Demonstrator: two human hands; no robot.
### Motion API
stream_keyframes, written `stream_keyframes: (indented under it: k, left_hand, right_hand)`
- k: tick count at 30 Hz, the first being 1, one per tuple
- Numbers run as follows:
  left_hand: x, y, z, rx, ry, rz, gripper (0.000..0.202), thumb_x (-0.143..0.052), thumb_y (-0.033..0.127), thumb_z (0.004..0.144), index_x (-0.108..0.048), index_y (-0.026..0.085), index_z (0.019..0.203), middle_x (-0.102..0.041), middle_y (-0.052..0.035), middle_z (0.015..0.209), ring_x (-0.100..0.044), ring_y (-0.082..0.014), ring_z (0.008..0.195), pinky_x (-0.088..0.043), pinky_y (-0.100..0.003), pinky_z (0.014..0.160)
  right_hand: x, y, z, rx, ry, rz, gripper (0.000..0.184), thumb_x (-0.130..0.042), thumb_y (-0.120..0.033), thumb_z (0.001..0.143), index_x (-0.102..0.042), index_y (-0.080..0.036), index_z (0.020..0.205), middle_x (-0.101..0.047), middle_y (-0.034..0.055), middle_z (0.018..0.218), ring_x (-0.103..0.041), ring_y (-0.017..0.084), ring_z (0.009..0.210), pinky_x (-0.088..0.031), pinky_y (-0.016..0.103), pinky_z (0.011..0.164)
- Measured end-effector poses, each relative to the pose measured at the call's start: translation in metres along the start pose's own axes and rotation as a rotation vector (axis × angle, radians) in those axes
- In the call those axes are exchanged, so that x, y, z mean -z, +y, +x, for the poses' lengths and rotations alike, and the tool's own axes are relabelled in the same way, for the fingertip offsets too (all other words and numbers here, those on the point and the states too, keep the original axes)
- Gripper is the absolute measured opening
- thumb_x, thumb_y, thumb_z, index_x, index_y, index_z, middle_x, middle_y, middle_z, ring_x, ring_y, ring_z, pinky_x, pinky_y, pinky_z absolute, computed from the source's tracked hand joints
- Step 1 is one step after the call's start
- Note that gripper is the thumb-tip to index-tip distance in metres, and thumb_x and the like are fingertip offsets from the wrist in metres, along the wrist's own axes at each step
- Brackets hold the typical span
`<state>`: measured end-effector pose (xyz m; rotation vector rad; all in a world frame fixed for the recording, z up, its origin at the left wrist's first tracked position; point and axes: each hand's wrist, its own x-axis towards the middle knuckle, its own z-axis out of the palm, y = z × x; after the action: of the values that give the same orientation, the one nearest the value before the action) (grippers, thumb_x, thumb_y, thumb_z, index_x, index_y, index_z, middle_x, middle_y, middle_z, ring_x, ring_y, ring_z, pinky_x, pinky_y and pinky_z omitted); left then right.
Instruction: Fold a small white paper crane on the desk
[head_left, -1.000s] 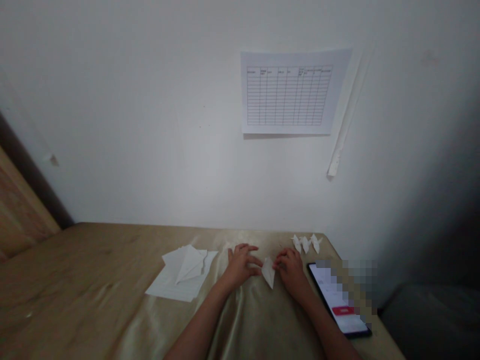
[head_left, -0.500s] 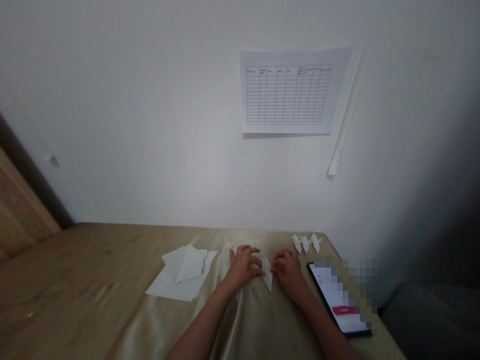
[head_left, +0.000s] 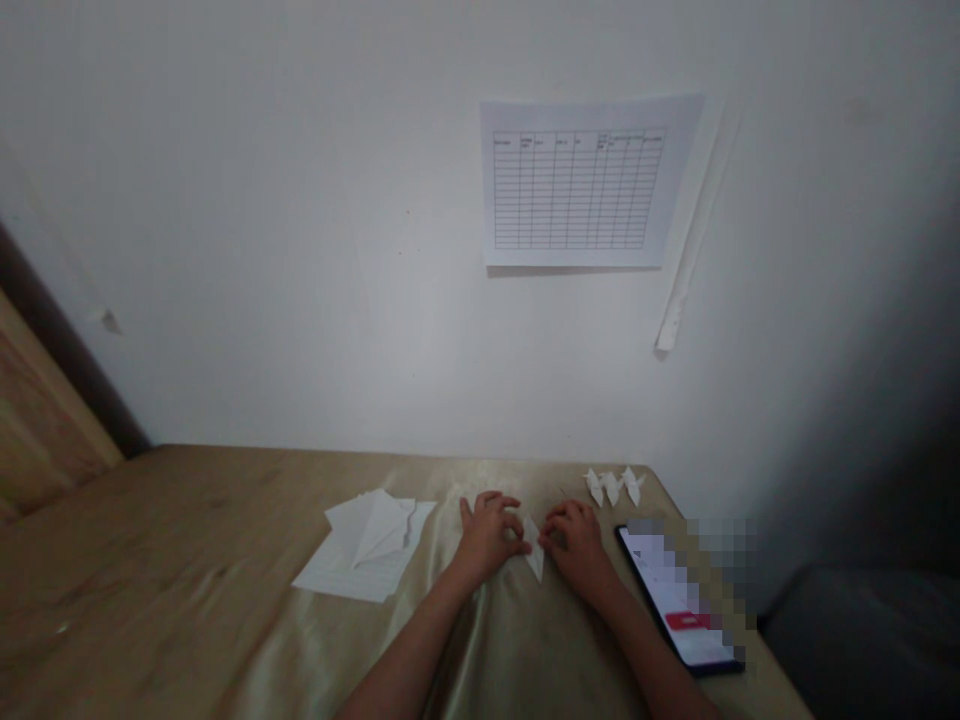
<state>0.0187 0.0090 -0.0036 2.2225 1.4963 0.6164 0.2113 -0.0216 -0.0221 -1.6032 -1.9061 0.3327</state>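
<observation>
Left hand [head_left: 487, 535] and right hand [head_left: 574, 545] side by side on the cloth-covered table [head_left: 187, 560], knuckles up, fingers bent, tips touching the long edges of a white folded paper [head_left: 534, 553] from either side. Neither spread flat nor closed into a fist; too small to tell whether pinching the edges or only pressing them down. Paper lying between the two hands, narrow, tapering to a point toward the body, flat or nearly flat on the cloth. Looks like a creasing step in a paper fold: side flaps brought toward the centre line and pressed in. Calls next for even pressure along each crease from the wide end to the tip, edges matched on the midline, and a light touch to avoid skewing or tearing the thin point. Just left of the left hand, a loose stack of white sheets [head_left: 352, 578] with a part-folded piece [head_left: 379, 528] on top. Beyond the right hand, near the far edge, three small folded paper figures [head_left: 613, 487] in a row. Close beside the right forearm, a phone [head_left: 675, 600] with a lit screen, apart from the paper. On the wall above, a printed chart [head_left: 577, 185].
</observation>
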Motion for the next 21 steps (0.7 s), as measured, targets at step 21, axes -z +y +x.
stream_keyframes:
  k: [21]
  left_hand:
    - [-0.0004, -0.0024, 0.0004, 0.086, -0.003, 0.016, 0.021, -0.090, 0.040, 0.063, -0.078, 0.033, 0.078, -0.057, 0.0010, 0.145, -0.035, -0.0366, 0.143, -0.006, -0.079, 0.112]
  right_hand:
    - [0.0028, -0.0080, -0.0072, 0.014, -0.099, -0.106, 0.036, -0.082, -0.045, 0.071, -0.069, -0.027, 0.100, -0.062, 0.0056, 0.122, -0.045, 0.030, 0.127, -0.025, 0.046, 0.113]
